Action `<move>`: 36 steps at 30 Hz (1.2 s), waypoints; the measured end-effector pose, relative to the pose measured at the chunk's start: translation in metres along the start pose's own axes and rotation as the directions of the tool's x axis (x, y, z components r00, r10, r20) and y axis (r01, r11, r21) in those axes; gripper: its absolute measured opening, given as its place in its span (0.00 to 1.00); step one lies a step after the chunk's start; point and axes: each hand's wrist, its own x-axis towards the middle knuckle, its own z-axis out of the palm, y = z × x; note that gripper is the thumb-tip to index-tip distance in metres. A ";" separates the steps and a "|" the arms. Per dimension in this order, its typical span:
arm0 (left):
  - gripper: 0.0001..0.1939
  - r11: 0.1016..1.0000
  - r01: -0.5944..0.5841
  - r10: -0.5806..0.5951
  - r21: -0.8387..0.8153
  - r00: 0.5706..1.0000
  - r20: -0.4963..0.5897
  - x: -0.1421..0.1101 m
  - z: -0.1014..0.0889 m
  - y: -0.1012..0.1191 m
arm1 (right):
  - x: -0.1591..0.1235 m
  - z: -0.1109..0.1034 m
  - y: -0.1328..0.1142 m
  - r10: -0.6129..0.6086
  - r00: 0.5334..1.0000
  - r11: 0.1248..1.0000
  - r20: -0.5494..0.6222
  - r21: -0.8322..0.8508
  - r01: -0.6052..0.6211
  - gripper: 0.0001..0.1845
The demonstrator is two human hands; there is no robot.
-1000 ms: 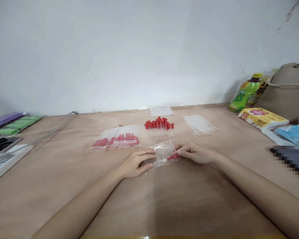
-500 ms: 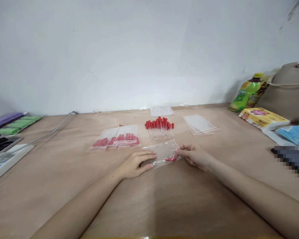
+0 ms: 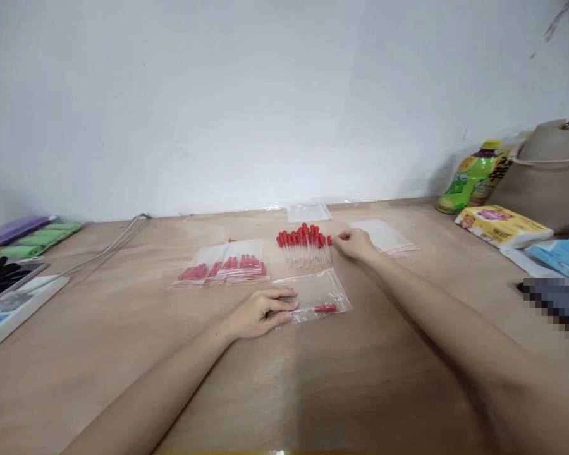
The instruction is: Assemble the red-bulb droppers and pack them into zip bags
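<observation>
A clear zip bag lies flat in front of me with one red-bulbed dropper in it. My left hand grips the bag's left end between thumb and curled fingers. Behind the bag is a pile of droppers with red bulbs and thin clear stems pointing toward me. At the pile's right edge, my right hand pinches the red bulb of the outermost dropper. To the left lie overlapping filled bags with red bulbs showing through.
Flat unfilled bags lie behind the right hand, another bag by the wall. At right stand a green bottle, a yellow tissue pack and a beige bag. A power strip and cable are at left.
My right hand has let go of the bag's right end and moved back to the dropper pile. The left hand stays on the bag, which now lies flatter.
</observation>
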 end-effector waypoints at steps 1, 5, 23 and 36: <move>0.16 1.000 -0.002 0.002 -0.001 1.000 -0.001 0.000 0.000 0.000 | 0.006 0.005 -0.003 0.014 1.000 1.000 -0.001 0.000 -0.014 0.16; 0.16 1.000 -0.015 0.015 -0.012 1.000 -0.009 0.000 0.000 0.000 | 0.020 0.019 -0.014 0.060 0.998 0.995 -0.029 0.079 -0.058 0.16; 0.19 1.000 0.001 -0.001 0.019 1.000 -0.005 0.000 0.000 0.002 | -0.050 -0.014 0.007 0.132 0.963 0.675 -0.235 0.732 0.086 0.24; 0.26 0.998 0.019 -0.019 0.058 1.000 -0.010 0.000 -0.002 0.006 | -0.104 -0.018 0.020 -0.182 0.916 0.790 0.358 0.608 -0.081 0.20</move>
